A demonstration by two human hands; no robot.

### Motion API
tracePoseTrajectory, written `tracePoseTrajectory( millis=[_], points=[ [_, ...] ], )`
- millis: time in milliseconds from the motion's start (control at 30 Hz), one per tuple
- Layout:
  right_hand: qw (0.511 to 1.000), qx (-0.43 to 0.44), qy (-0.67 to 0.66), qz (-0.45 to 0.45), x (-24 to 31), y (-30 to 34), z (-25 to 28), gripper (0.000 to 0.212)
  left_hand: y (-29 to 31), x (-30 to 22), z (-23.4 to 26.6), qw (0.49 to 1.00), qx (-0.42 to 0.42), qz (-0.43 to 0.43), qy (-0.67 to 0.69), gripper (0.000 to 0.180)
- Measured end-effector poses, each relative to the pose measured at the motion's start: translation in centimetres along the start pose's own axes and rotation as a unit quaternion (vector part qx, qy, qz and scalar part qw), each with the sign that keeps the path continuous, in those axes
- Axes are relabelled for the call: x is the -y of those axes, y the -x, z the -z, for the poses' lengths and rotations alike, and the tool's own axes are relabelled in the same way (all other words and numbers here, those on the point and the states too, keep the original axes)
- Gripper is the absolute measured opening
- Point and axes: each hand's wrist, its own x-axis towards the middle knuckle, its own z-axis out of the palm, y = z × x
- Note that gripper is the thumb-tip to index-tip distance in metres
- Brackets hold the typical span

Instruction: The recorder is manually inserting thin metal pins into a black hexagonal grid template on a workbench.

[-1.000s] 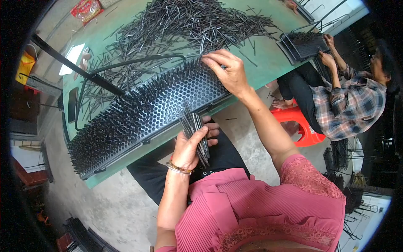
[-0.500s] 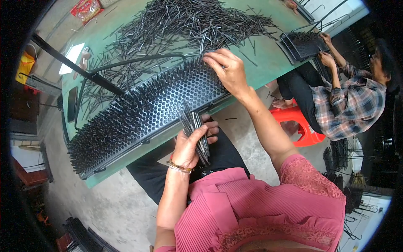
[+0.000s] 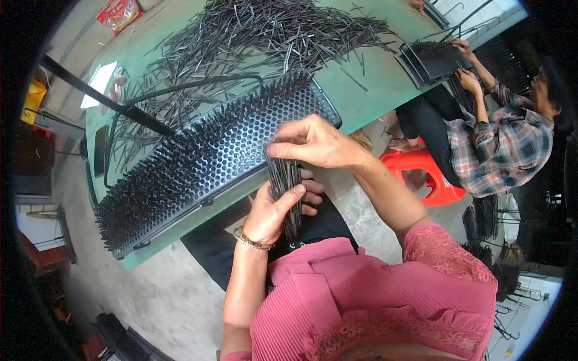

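A bundle of thin dark sticks is clasped in my left hand, thumb across it, over my lap. My right hand hovers at the upper end of that bundle, thumb and forefinger closed together on the stick tips; the exact hold is blurred. Beyond both hands lies a long black perforated tray on the table's near edge. Upright dark sticks fill its left part and far row densely, while many holes in the middle and right show bare.
A big heap of loose sticks covers the far side of the green table. A black metal bar slants across the tray's left. At right, a co-worker handles a similar tray, beside a red stool.
My right hand has come back from the tray's far right end, down and left, to the top of the bundle. My left hand has barely moved.
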Motion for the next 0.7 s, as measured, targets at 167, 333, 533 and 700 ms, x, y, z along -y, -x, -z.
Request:
tracePoseTrajectory(
  millis=[167,333,533,700],
  points=[
    [0.999,-0.022,-0.037,0.019,-0.5,0.2,1.0,0.023,-0.1,0.6,0.0,1.000,-0.016,-0.007,-0.024,0.034],
    [0.977,-0.193,-0.021,0.090,1.0,0.2,3.7,0.019,-0.7,0.9,0.1,0.999,-0.045,-0.003,-0.016,0.035],
    [0.912,-0.309,0.162,0.214,-1.0,-2.6,7.9,0.018,-1.9,1.2,0.4,0.996,-0.065,0.009,0.054,0.037],
    [0.922,-0.258,0.187,0.219,-1.5,-3.3,9.7,0.016,-1.9,1.4,0.9,0.995,-0.054,0.026,0.080,0.035]
  ],
)
